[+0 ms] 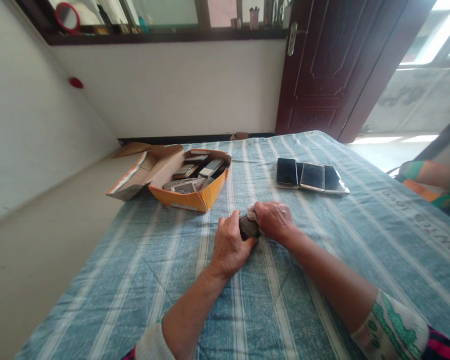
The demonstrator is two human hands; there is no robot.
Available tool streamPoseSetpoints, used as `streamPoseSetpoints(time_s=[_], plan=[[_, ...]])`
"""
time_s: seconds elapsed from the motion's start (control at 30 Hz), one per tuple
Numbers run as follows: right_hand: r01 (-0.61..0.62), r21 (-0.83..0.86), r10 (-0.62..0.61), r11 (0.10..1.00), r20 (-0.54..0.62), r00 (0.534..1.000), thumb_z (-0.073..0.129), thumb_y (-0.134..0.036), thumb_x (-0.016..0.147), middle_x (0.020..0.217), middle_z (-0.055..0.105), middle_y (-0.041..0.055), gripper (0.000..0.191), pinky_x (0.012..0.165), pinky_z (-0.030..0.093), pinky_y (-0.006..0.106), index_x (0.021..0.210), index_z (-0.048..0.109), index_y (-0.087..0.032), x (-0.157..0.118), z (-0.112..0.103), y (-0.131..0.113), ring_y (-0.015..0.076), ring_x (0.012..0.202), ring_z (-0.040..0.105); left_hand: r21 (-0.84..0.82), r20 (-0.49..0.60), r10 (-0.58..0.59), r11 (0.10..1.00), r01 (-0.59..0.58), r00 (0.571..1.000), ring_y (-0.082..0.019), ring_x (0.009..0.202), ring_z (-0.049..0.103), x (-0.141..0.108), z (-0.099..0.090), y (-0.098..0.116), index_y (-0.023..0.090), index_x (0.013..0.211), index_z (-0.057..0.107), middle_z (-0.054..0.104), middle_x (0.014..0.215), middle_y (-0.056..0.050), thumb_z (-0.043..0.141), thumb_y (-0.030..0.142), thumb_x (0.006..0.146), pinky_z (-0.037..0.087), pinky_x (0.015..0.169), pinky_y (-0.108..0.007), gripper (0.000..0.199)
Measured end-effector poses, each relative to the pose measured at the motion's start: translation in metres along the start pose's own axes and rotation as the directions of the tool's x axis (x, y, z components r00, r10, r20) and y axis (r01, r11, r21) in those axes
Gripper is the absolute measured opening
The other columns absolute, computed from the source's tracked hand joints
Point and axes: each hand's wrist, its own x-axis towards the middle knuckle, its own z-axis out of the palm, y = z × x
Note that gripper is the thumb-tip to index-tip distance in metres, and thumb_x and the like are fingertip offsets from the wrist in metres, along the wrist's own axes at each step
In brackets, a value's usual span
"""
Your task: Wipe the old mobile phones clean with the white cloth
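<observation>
Phone [249, 226], I think, a small dark one low over the striped bedspread [135, 280], gripped in the left hand [230, 245], probably to keep it steady while the right hand [275, 220] pinches a white wipe [251, 212] against its top edge.

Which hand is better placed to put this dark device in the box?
Probably the left hand: it grips the dark device and is nearer the open box, while the right hand pinches a white wad.
</observation>
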Motion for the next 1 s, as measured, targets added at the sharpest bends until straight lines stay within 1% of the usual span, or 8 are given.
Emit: streamPoseSetpoints(time_s=[0.37, 0.43, 0.5, 0.6, 0.67, 0.8, 0.9, 1.0], plan=[[-0.203, 0.008, 0.204, 0.979, -0.034, 0.978, 0.038, -0.022, 0.094, 0.088, 0.073, 0.011, 0.029, 0.063, 0.039, 0.029, 0.093, 0.067, -0.02, 0.004, 0.002, 0.019, 0.0232, 0.08, 0.068, 0.017, -0.01, 0.018, 1.0, -0.017, 1.0, -0.028, 0.091, 0.058, 0.0, 0.001, 0.002, 0.016, 0.115, 0.052, 0.064, 0.093, -0.007, 0.077, 0.021, 0.061, 0.052, 0.08, -0.042, 0.06], [-0.312, 0.06, 0.315, 0.948, -0.051, 0.948, 0.041, -0.025, 0.094, 0.085, 0.073, 0.0122, 0.029, 0.063, 0.038, 0.029, 0.092, 0.07, -0.019, 0.002, 0.0, 0.032, 0.0243, 0.078, 0.068, 0.022, -0.002, 0.016, 1.0, -0.016, 1.0, -0.028, 0.092, 0.058, 0.0, 0.001, 0.002, 0.014, 0.116, 0.052, 0.065, 0.094, -0.009, 0.078, 0.021, 0.061, 0.052, 0.081, -0.043, 0.062], [-0.428, 0.171, 0.448, 0.888, -0.102, 0.888, 0.044, -0.029, 0.093, 0.084, 0.073, 0.0126, 0.029, 0.064, 0.038, 0.029, 0.094, 0.071, -0.018, -0.001, -0.002, 0.047, 0.0247, 0.079, 0.067, 0.026, 0.001, 0.021, 0.999, -0.021, 1.0, -0.029, 0.092, 0.058, 0.0, 0.002, 0.002, 0.013, 0.117, 0.051, 0.066, 0.095, -0.01, 0.079, 0.021, 0.061, 0.052, 0.082, -0.044, 0.063], [-0.467, 0.312, 0.531, 0.828, -0.164, 0.831, 0.045, -0.031, 0.093, 0.088, 0.073, 0.0092, 0.029, 0.065, 0.039, 0.027, 0.101, 0.072, -0.02, -0.007, -0.006, 0.056, 0.0225, 0.083, 0.066, 0.027, -0.009, 0.037, 0.999, -0.037, 0.999, -0.029, 0.093, 0.058, 0.0, 0.002, 0.0, 0.014, 0.121, 0.05, 0.066, 0.097, -0.01, 0.078, 0.022, 0.062, 0.052, 0.082, -0.045, 0.066], [-0.413, 0.386, 0.506, 0.825, -0.177, 0.844, 0.046, -0.03, 0.092, 0.09, 0.074, 0.0066, 0.028, 0.065, 0.039, 0.025, 0.101, 0.071, -0.021, -0.012, -0.007, 0.05, 0.0204, 0.085, 0.066, 0.021, -0.018, 0.047, 0.999, -0.046, 0.999, -0.029, 0.093, 0.059, 0.0, 0.002, -0.002, 0.015, 0.124, 0.049, 0.066, 0.098, -0.009, 0.077, 0.023, 0.063, 0.052, 0.082, -0.044, 0.067], [-0.289, 0.514, 0.403, 0.808, -0.123, 0.907, 0.05, -0.031, 0.089, 0.082, 0.073, 0.0034, 0.024, 0.062, 0.039, 0.023, 0.096, 0.071, -0.023, -0.028, 0.001, 0.016, 0.0182, 0.077, 0.066, -0.013, -0.024, 0.062, 0.998, -0.062, 0.998, -0.028, 0.092, 0.061, -0.001, 0.0, -0.006, 0.016, 0.126, 0.049, 0.067, 0.099, -0.009, 0.078, 0.027, 0.062, 0.052, 0.08, -0.042, 0.071], [-0.21, 0.537, 0.298, 0.817, -0.081, 0.951, 0.051, -0.028, 0.088, 0.075, 0.071, 0.0012, 0.02, 0.06, 0.038, 0.022, 0.093, 0.07, -0.024, -0.041, 0.007, -0.008, 0.0158, 0.071, 0.065, -0.043, -0.021, 0.06, 0.997, -0.061, 0.998, -0.028, 0.093, 0.061, -0.002, -0.002, -0.008, 0.015, 0.126, 0.051, 0.068, 0.098, -0.009, 0.075, 0.029, 0.064, 0.053, 0.08, -0.041, 0.068], [-0.165, 0.525, 0.237, 0.835, -0.073, 0.969, 0.05, -0.026, 0.088, 0.075, 0.071, 0.0009, 0.018, 0.058, 0.036, 0.021, 0.089, 0.069, -0.023, -0.051, 0.009, -0.02, 0.0145, 0.07, 0.065, -0.048, -0.009, 0.085, 0.995, -0.086, 0.996, -0.028, 0.096, 0.062, -0.003, -0.003, -0.008, 0.015, 0.124, 0.052, 0.068, 0.101, -0.011, 0.07, 0.029, 0.067, 0.053, 0.083, -0.042, 0.061]])
